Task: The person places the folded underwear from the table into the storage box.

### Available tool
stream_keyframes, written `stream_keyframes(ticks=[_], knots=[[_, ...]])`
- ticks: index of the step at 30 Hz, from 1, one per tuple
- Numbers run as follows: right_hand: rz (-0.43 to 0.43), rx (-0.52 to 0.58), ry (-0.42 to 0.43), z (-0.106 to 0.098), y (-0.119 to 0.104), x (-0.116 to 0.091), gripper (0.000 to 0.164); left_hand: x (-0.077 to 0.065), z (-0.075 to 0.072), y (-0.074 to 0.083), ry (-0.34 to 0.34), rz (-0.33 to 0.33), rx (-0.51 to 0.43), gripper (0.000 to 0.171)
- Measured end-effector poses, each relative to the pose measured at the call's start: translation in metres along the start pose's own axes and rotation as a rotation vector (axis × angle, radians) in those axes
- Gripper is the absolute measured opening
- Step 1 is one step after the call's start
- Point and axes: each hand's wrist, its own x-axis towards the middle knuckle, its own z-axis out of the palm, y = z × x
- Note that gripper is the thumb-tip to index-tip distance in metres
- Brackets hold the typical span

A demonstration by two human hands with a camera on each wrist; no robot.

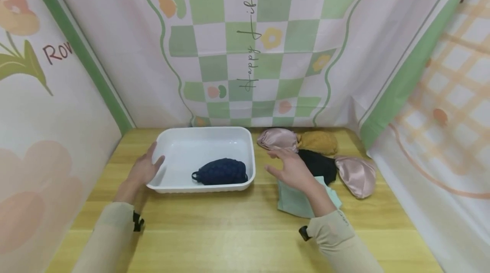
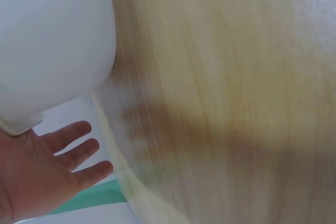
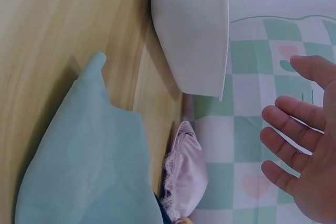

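Observation:
A white tray (image 1: 199,143) stands on the table's left half. Inside it, near the front right corner, lies a folded navy garment (image 1: 221,172) with a small loop at its left end. At the tray's left rim is my left hand (image 1: 144,170), thumb on the inner side and extended fingers outside, as the left wrist view shows. My right hand (image 1: 292,171) hovers above the garments on the right, fingers spread and holding nothing. Beneath it lie a mint-green garment (image 1: 294,203) with smooth fabric and a black garment (image 1: 317,164), both partly hidden by the hand and forearm.
Behind the right hand lie a pink satin garment (image 1: 278,139) with lace edging and a mustard garment (image 1: 318,142). Another pink satin garment (image 1: 357,176) sits at the far right. A printed curtain (image 1: 268,73) borders the wooden table (image 1: 214,230) at the back.

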Motion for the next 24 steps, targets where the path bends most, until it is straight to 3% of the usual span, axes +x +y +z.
stream_keyframes(ticks=[24], knots=[[0.067, -0.001, -0.024, -0.004, 0.012, -0.026, 0.054, 0.001, 0.0, -0.002, 0.005, -0.001, -0.019, 0.079]])
